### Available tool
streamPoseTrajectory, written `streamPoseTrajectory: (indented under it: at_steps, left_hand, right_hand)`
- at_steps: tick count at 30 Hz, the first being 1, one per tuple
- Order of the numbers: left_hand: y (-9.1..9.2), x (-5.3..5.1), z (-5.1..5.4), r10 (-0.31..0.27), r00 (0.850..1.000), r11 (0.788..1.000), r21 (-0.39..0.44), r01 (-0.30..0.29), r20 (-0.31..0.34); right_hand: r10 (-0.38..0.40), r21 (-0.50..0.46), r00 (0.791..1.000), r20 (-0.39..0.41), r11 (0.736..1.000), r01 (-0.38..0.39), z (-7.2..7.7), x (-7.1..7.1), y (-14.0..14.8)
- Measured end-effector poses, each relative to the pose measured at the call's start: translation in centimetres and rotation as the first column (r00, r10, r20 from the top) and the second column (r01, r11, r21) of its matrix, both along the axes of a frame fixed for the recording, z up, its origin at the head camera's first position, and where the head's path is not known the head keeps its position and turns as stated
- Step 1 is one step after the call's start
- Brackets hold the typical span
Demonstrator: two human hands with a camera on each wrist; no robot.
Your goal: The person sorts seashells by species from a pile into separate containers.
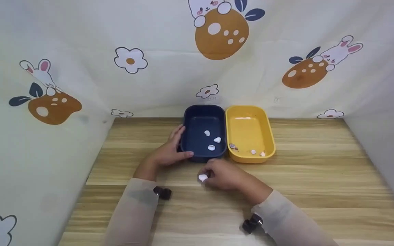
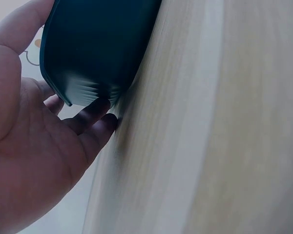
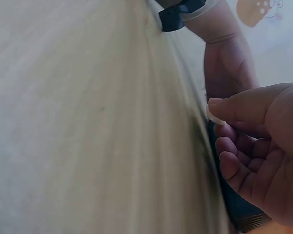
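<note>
My right hand [image 1: 225, 175] pinches a white shell [image 1: 202, 177] between thumb and fingertips, just in front of the dark blue bin [image 1: 204, 159]. In the right wrist view, the thin edge of that shell [image 3: 215, 117] shows at the fingertips. My left hand [image 1: 169, 152] grips the bin's near left corner, thumb at the front rim and fingers along the left side. The left wrist view has the left hand [image 2: 44, 126] against the bin's outer wall [image 2: 97, 44]. Inside the bin lie three white shells, one of them a white shell [image 1: 211, 147] near the front.
A yellow bin [image 1: 270, 136] stands against the blue bin's right side, with several small shells [image 1: 253, 152] along its near end. Both bins stand on a wood-grain table [image 1: 320, 171] close to the back wall, which is hung with a printed cloth [image 1: 162, 89].
</note>
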State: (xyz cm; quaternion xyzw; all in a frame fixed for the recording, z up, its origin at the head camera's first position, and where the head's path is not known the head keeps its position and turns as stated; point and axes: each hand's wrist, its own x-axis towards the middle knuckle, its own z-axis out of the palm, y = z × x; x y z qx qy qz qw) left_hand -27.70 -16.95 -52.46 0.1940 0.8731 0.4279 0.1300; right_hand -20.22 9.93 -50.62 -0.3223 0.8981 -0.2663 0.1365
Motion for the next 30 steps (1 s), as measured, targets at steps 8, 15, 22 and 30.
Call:
streamPoseTrajectory:
  at_steps: [8, 15, 22, 30]
  left_hand:
    - [0.0, 0.0, 0.0, 0.000, 1.000, 1.000, 0.001, 0.000, 0.002]
    - [0.0, 0.1, 0.1, -0.002, 1.000, 1.000, 0.002, 0.002, -0.001]
    - [0.1, 0.0, 0.0, -0.001, 1.000, 1.000, -0.002, 0.001, -0.001]
    - [0.0, 0.0, -0.1, 0.004, 1.000, 1.000, -0.001, -0.004, -0.004]
  right_hand:
    - [-0.072, -0.037, 0.996, 0.045, 0.997, 0.073, 1.6, 0.1, 0.7]
    - [-0.089, -0.081, 0.996, 0.027, 0.993, 0.091, 2.6, -0.2, 1.3]
    - [-0.185, -0.159, 0.981, 0.051, 0.969, 0.191, 3.5, -1.1, 2.4]
    - [-0.265, -0.219, 0.962, 0.065, 0.937, 0.273, 4.0, -2.1, 4.0]
